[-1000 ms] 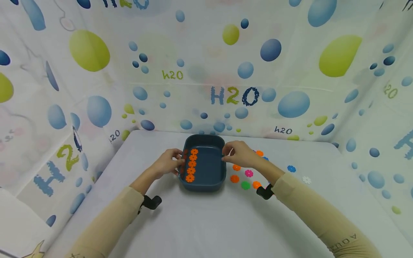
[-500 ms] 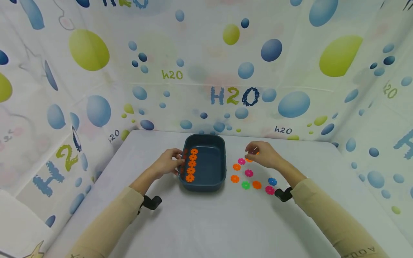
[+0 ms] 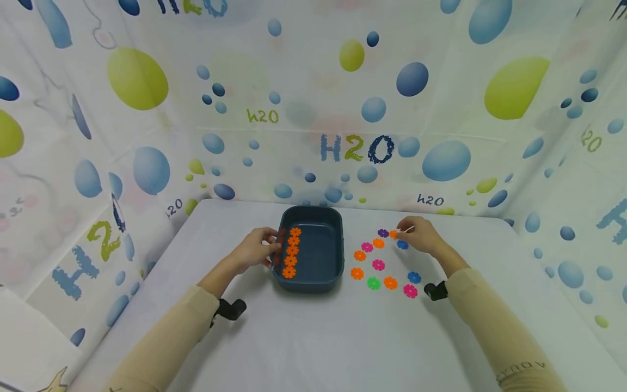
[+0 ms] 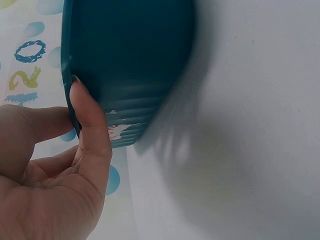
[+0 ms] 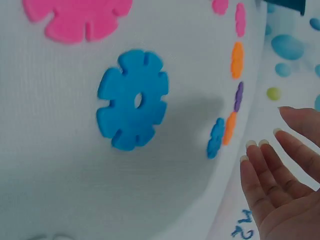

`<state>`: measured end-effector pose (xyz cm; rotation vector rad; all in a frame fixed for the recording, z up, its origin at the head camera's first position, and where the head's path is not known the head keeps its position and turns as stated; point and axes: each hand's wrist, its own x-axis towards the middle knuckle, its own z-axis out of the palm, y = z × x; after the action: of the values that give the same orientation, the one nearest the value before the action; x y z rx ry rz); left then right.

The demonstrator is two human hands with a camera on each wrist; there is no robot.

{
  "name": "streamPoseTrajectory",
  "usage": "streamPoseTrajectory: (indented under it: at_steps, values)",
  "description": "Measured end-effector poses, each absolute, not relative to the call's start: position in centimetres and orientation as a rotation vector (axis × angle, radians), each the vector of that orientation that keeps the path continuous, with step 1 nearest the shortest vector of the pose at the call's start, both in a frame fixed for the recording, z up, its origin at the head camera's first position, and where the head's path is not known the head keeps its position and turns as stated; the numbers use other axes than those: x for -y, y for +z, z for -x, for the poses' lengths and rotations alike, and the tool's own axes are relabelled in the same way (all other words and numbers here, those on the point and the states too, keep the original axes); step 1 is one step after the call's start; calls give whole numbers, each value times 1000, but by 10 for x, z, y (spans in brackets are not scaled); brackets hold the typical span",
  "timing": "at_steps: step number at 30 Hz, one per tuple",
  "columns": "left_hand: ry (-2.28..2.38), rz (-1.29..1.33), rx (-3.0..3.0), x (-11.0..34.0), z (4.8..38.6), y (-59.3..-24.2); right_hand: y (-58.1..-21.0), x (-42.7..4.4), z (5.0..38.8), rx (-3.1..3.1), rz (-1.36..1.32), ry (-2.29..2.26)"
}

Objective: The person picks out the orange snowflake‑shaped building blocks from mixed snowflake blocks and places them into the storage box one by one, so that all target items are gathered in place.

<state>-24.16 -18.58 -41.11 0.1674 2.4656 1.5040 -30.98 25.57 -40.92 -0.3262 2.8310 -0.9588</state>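
A dark blue-green plastic bin stands on the table, with a row of several orange flower-shaped discs along its left side. My left hand pinches the bin's left rim; the left wrist view shows thumb and fingers on either side of that rim. To the right, my right hand hovers by an orange disc and a blue disc. In the right wrist view its fingers are relaxed and apart from the thumb, with nothing between them.
Several loose discs lie right of the bin, among them a purple one, a green one, a pink one and a nearer blue one. A patterned curtain rises behind the white table.
My right hand has left the bin's right rim and moved right, first to the near discs, then further out by the orange and blue ones. My left hand stays on the left rim.
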Motion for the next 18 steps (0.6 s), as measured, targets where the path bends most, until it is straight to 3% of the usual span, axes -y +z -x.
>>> streamPoseTrajectory:
  at_steps: [18]
  values:
    - [1509, -189, -2459, 185, 240, -413, -436, -262, 337, -2760, 59, -957]
